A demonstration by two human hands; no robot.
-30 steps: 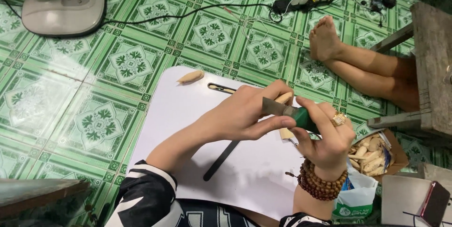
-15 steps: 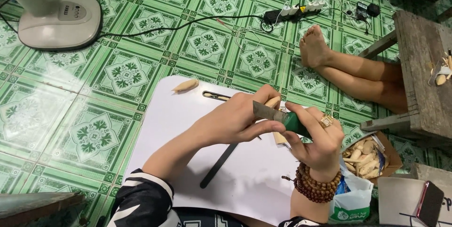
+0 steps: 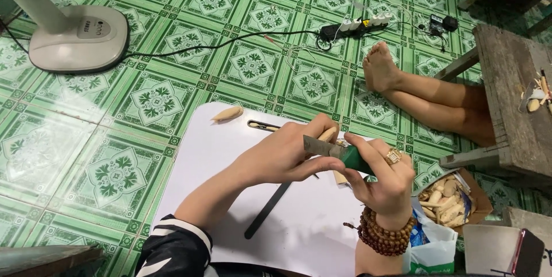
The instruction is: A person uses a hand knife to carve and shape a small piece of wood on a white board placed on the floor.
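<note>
Both grips are closed as I watch from the head camera: my right hand (image 3: 382, 182) is wrapped around the green handle of a knife (image 3: 339, 153), and my left hand (image 3: 287, 153) is pinched on a small pale wooden piece (image 3: 328, 134) whose tip shows just above the fingers. The knife's flat grey blade lies across the left fingers, touching or very nearly touching the wood; I cannot tell exactly where the edge meets it. The two hands press together over the far right part of the white table (image 3: 190, 162).

A ring sits on one right finger, and a beaded wooden bracelet (image 3: 382, 237) wraps that wrist. My left sleeve is black with white stripes.

On the table, a dark flat stick (image 3: 267, 211) lies slantwise under my left forearm, a carved pale wooden shape (image 3: 228, 114) rests near the far edge, and a slim dark tool (image 3: 261, 126) lies just beside it.

To the right, on the green tiled floor, an open box of pale wooden pieces (image 3: 445, 196) stands near my right wrist. Beyond it another person's bare legs (image 3: 425, 99) stretch beside a rough wooden bench (image 3: 517, 99). A fan base (image 3: 77, 38) and a power strip (image 3: 356, 27) sit farther off.
</note>
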